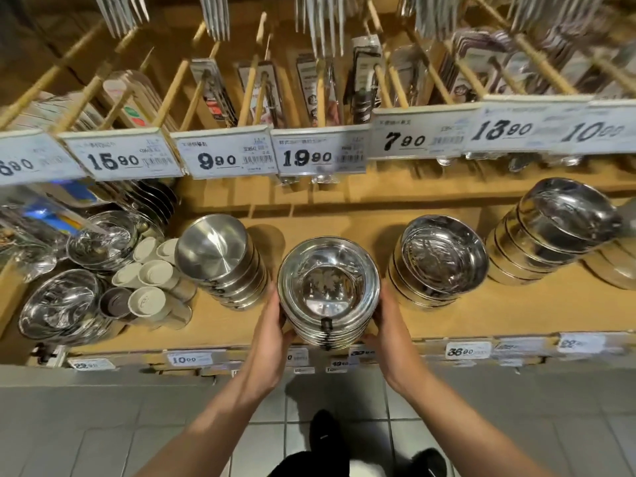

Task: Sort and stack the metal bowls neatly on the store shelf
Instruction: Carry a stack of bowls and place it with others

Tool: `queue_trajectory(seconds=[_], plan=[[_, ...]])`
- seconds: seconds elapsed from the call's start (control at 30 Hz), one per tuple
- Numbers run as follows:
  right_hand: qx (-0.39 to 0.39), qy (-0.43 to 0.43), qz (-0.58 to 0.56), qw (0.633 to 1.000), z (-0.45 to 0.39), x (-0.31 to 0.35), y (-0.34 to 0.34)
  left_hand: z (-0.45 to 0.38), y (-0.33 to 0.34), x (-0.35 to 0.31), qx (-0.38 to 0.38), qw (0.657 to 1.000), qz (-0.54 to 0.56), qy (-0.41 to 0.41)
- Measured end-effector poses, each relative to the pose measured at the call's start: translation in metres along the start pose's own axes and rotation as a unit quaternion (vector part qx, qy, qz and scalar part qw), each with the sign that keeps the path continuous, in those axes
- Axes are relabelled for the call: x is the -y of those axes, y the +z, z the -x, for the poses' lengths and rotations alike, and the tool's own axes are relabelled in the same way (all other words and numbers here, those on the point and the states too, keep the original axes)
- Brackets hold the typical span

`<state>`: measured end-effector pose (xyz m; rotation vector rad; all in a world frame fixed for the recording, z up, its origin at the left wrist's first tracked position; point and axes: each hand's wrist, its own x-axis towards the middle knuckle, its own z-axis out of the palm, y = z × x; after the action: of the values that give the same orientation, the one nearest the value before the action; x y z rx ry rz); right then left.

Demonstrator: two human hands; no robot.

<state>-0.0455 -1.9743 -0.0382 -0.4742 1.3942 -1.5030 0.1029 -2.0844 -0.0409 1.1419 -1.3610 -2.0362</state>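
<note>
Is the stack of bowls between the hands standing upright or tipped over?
Upright. The stack opens upward, its empty top bowl visible, rims level, left hand and right hand on its sides.

There is only the one view, from a wide-angle camera worn on the person's head. It looks forward and steeply down, so the pale wooden store shelf (481,315) runs across the middle of the picture and the grey tiled floor (103,425) fills the bottom, with the wearer's own forearms reaching up from the lower edge. It sits close: the shiny stack of round metal bowls (328,290) lies near the centre, within arm's reach. The white price tags (227,153) on the upper rail bend in a curve and blur toward the edges, as the lens distorts there.
</note>
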Motion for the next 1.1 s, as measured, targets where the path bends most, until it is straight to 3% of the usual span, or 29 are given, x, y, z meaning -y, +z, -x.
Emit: queue_trajectory(seconds=[0.2,0.43,0.57,0.73,0.97,1.1], plan=[[-0.019,-0.002,-0.013,1.000,0.038,0.027,0.003,0.037,0.013,-0.027,0.007,0.999,-0.014,0.028],[-0.059,-0.053,-0.019,0.997,0.085,0.074,-0.033,0.059,0.077,-0.054,0.053,0.997,-0.008,0.055],[-0.134,-0.049,-0.048,0.989,0.116,0.091,-0.081,0.062,0.139,-0.047,0.096,0.992,-0.048,0.061],[-0.200,-0.051,-0.066,0.976,0.156,0.099,-0.158,0.069,0.225,-0.022,0.141,0.988,-0.058,0.014],[-0.231,-0.046,-0.046,0.971,0.189,0.093,-0.265,0.070,0.326,0.017,0.189,0.981,-0.044,-0.015],[-0.233,-0.036,-0.051,0.971,0.182,0.092,-0.311,0.057,0.366,0.034,0.174,0.984,-0.033,0.001]])
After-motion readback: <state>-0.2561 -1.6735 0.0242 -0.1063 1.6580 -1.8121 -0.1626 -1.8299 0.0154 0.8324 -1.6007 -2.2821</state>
